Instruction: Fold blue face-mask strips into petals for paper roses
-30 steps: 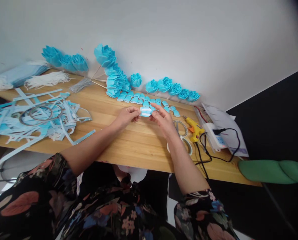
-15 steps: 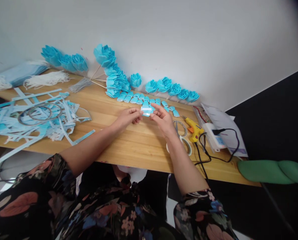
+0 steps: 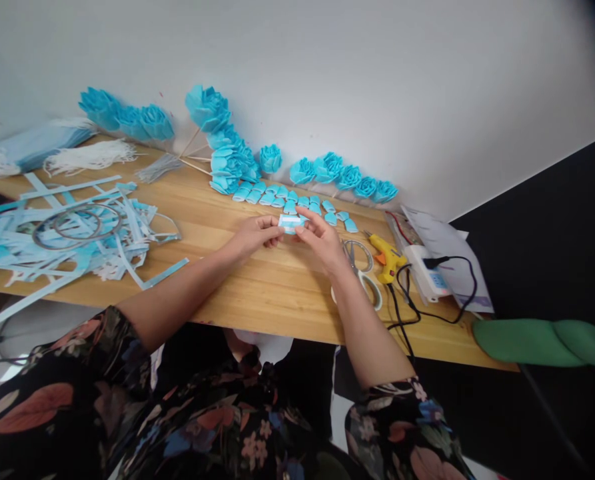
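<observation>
Over the wooden table [image 3: 257, 293], a small, white-striped blue piece [image 3: 290, 224] lies between left hand [image 3: 253, 236] and right hand [image 3: 323, 243], fingertips narrowly pinching its left and right ends.

Soft diffuse light, faint shadows, dark upper-right corner, stretched edges

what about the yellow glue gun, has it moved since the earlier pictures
No, no visible shift: the yellow glue gun lies in the same place beside the white power strip.

No legible lettering, white paper sheet [image 3: 450, 233] faintly marked, perhaps with print, too small to read
</observation>
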`<action>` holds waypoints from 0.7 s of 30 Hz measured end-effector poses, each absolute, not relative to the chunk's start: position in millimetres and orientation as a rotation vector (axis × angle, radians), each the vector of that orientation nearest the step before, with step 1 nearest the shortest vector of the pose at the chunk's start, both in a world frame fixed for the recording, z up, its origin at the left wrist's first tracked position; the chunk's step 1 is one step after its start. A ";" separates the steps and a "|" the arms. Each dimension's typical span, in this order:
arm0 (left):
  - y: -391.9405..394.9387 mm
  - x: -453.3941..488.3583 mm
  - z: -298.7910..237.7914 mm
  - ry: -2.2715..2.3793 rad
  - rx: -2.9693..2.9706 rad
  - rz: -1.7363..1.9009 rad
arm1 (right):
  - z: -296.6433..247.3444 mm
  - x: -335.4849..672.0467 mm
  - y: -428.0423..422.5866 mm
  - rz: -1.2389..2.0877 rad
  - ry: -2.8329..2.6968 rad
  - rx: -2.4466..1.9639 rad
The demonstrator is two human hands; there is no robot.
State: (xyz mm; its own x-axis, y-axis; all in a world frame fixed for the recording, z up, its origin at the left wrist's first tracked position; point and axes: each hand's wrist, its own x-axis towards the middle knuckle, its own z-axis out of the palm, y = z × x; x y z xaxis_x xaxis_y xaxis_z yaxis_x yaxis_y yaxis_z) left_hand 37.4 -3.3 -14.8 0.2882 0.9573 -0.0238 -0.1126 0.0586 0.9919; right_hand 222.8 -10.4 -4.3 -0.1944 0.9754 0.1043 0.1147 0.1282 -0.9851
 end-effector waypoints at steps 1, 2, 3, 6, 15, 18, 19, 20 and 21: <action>-3.3 37.4 -15.7 0.924 1.232 1.013 | -6.2 222.3 -9.7 1.188 -1.517 -1.111; -3.2 37.5 -16.4 0.920 1.244 1.006 | -8.1 221.9 -9.0 1.179 -1.534 -1.102; -3.2 37.6 -17.0 0.919 1.252 1.002 | -9.9 221.7 -8.3 1.168 -1.546 -1.093; -3.3 37.9 -17.0 0.930 1.241 1.011 | -12.2 222.4 -6.8 1.121 -1.577 -1.097; -2.3 38.0 -15.9 0.952 1.134 1.060 | -3.3 225.9 -9.1 1.177 -1.491 -1.108; -1.1 37.9 -17.4 0.942 1.122 1.060 | -3.1 225.9 -9.8 1.199 -1.413 -1.113; -0.9 37.8 -17.8 0.940 1.128 1.057 | -3.4 226.0 -9.9 1.194 -1.407 -1.123; -0.7 37.8 -18.1 0.940 1.134 1.056 | -3.8 226.1 -9.8 1.185 -1.411 -1.132; -0.6 37.7 -18.4 0.940 1.138 1.054 | -4.2 226.2 -9.5 1.174 -1.421 -1.136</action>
